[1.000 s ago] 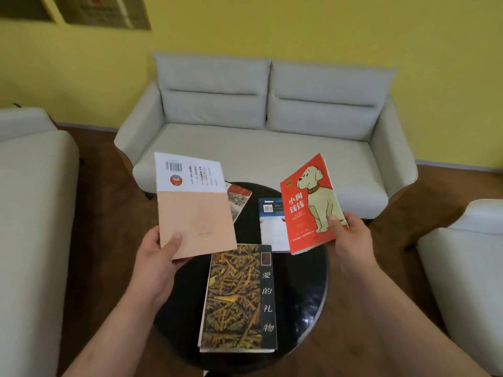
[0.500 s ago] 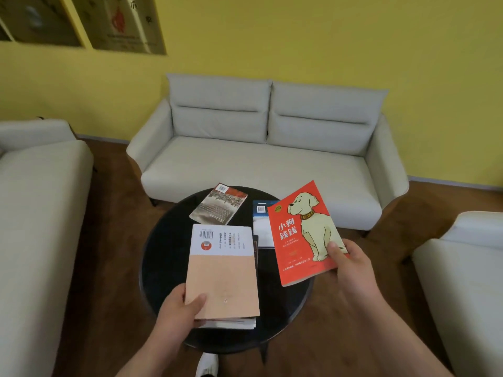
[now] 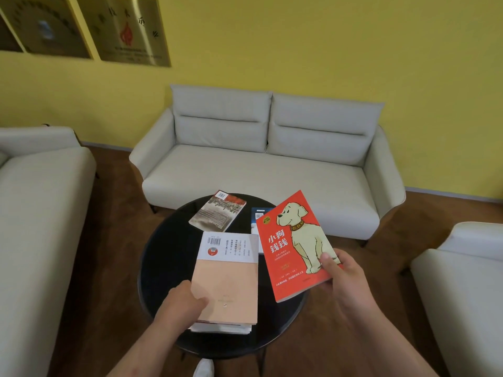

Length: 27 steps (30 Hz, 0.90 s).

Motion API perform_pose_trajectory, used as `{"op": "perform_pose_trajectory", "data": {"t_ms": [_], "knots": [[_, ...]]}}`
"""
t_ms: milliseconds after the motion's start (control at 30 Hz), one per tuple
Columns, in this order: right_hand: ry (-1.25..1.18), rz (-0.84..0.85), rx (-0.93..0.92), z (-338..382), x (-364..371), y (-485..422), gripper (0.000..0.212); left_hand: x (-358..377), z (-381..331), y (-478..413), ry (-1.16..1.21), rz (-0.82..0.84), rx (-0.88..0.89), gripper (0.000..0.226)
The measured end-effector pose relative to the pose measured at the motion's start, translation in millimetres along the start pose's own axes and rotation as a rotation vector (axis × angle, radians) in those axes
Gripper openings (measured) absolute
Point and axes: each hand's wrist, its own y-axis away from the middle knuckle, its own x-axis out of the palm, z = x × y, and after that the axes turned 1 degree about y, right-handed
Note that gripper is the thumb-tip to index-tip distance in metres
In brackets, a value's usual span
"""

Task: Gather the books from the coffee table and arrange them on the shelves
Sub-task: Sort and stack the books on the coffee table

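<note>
Round black coffee table point(image 3: 160, 240): peach-covered paperback point(image 3: 227, 281) topped a small stack at its near edge, left hand point(image 3: 187, 297) clamping it, thumb on the cover; red dog-cover paperback point(image 3: 295, 246) was pinched above its right side by right hand point(image 3: 340, 276); grey-and-red paperback point(image 3: 217, 212) and blue-and-white book point(image 3: 258, 213) lay at its far side, ungathered; shelving judged not begun

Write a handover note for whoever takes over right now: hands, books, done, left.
Left hand: grips the peach book at its near corner, thumb on the cover; it lies on a second book on the coffee table.
Right hand: holds the red dog book above the table.
Far side: grey book and blue-and-white book, lying flat.
Done: two books stacked, one in hand.
Left: gather the far two, take all five to the shelves, not in view.
</note>
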Motion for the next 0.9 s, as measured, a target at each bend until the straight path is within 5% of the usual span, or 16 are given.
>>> {"op": "perform_pose_trajectory", "data": {"t_ms": [133, 233, 433, 533, 833, 900], "knots": [[0.007, 0.008, -0.005, 2.0, 3.8, 0.5, 0.016, -18.2, 15.7, -3.8, 0.121, 0.043, 0.084, 0.028], [0.018, 0.013, -0.003, 1.6, 4.8, -1.6, 0.014, -40.5, 22.7, -29.4, -0.036, 0.046, 0.120, 0.053], [0.034, 0.057, 0.022, 1.8, 12.3, -4.7, 0.016, -6.9, 1.4, -34.3, -0.077, -0.386, 0.044, 0.056], [0.020, 0.091, 0.054, 2.7, 9.7, -6.8, 0.021, 7.0, 2.4, -25.0, 0.043, -0.284, -0.110, 0.079], [-0.040, 0.204, 0.188, -6.2, 5.7, -10.4, 0.025, -35.0, -9.1, -81.3, -0.140, 0.066, 0.311, 0.083], [-0.085, 0.225, 0.239, -13.0, 8.0, -11.3, 0.026, -34.9, -15.3, -87.8, -0.160, 0.032, 0.353, 0.089]]}}
